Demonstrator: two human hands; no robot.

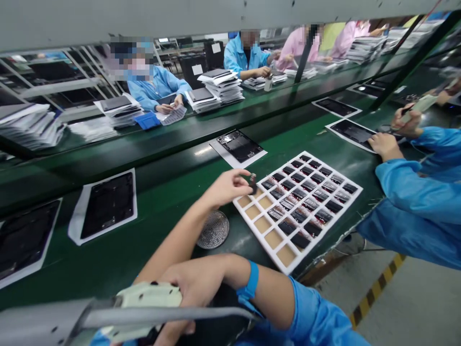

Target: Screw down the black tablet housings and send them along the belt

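Note:
My left hand (pixel 230 186) reaches over the near-left side of a white compartment tray (pixel 264 242), thumb and fingers closed on a small dark part (pixel 253 185). Black parts with red wires (pixel 288 226) fill most compartments; several along the left side show bare tan bottoms. Lower down, my right hand (pixel 196 283), with a blue strap on its wrist, is wrapped around a pale green hand-held tool (pixel 147 302). That tool's exact kind is unclear, and its underside is hidden. The right hand crosses in front of my left forearm.
A round perforated metal dish (pixel 213 229) sits left of the tray. Black tablet-like panels on white sheets lie along the green bench, one (pixel 239 145) beyond the tray, another (pixel 108 206) at left. A co-worker's hands (pixel 387 145) work at right. A grey bar (pixel 216 19) spans overhead.

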